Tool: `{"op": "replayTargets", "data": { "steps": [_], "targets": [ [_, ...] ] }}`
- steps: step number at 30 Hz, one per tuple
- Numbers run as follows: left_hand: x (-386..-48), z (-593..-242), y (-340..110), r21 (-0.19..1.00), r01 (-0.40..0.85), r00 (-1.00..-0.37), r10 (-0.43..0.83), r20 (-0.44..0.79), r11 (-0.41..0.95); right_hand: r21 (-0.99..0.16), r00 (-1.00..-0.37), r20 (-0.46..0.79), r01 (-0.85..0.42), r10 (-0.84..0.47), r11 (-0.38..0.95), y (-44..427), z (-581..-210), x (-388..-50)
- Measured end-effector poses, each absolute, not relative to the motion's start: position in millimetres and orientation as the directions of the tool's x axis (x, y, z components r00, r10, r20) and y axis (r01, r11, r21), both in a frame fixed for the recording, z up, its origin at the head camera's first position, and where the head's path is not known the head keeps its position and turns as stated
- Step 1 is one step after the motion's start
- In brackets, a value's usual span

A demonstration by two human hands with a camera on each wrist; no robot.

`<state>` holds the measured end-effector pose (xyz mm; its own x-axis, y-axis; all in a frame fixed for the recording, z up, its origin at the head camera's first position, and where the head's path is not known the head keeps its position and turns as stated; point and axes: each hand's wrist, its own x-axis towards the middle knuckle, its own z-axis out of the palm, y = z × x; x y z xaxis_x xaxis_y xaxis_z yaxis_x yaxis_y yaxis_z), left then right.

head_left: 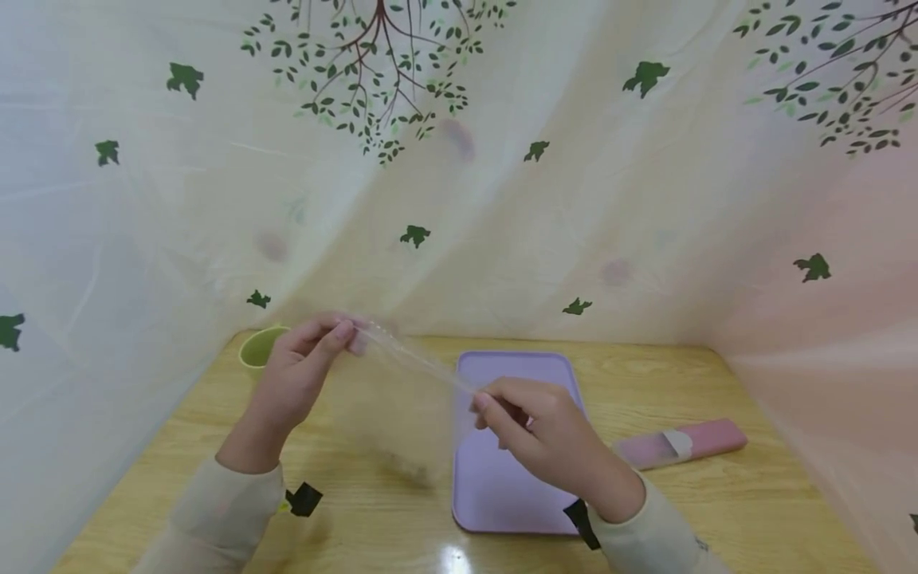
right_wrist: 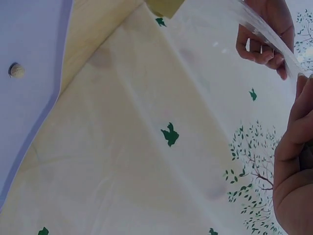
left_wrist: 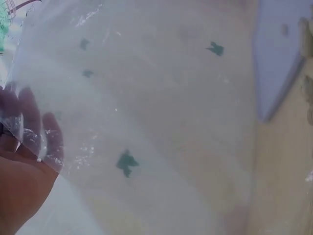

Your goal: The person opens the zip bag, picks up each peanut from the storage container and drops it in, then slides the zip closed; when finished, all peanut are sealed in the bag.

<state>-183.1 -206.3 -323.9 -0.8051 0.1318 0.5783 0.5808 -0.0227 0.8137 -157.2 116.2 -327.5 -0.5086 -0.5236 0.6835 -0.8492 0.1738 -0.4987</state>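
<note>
A clear plastic zip bag (head_left: 390, 399) hangs tilted above the table, its top edge stretched between both hands. My left hand (head_left: 297, 371) pinches the higher left end of that edge between thumb and fingers. Lower down on the right, my right hand (head_left: 541, 430) pinches the other end with its fingers curled. Small beige pieces (left_wrist: 307, 39) lie at the bottom of the bag, blurred in the head view. In the left wrist view, fingers (left_wrist: 30, 117) show through the film. Behind the right hand, a lilac tray (head_left: 512, 498) rests on the table.
A yellow-green cup (head_left: 256, 349) stands at the back left, partly behind the left hand. Right of the tray lies a long pink case (head_left: 710, 438) with a translucent half. One small round beige piece (right_wrist: 16, 70) sits on the tray. A printed curtain (head_left: 488, 263) encloses the table.
</note>
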Motion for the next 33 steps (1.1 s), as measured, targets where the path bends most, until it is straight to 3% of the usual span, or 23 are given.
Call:
{"op": "replayTargets", "data": {
  "steps": [13,18,26,30,33],
  "targets": [
    [-168,-326,-198,0.778,0.626,-0.779,-0.007,0.627,-0.053,-0.459,-0.481,0.703,-0.87,-0.524,0.183,114,-331,-155],
    [-162,-327,-199,0.806,0.591,-0.807,0.007,0.591,0.026,-0.502,-0.547,0.647,-0.83,-0.531,0.244,114,-332,-154],
    [-145,-335,-190,0.738,0.6,-0.795,0.129,0.593,0.308,-0.601,-0.692,0.472,-0.706,-0.546,0.375,99,-320,-151],
    [-138,-333,-188,0.697,0.583,-0.808,0.202,0.554,0.418,-0.63,-0.726,0.397,-0.661,-0.562,0.409,92,-314,-152],
    [-137,-332,-189,0.706,0.571,-0.821,0.269,0.504,0.42,-0.655,-0.729,0.351,-0.64,-0.588,0.402,88,-314,-152]
  ]
}}
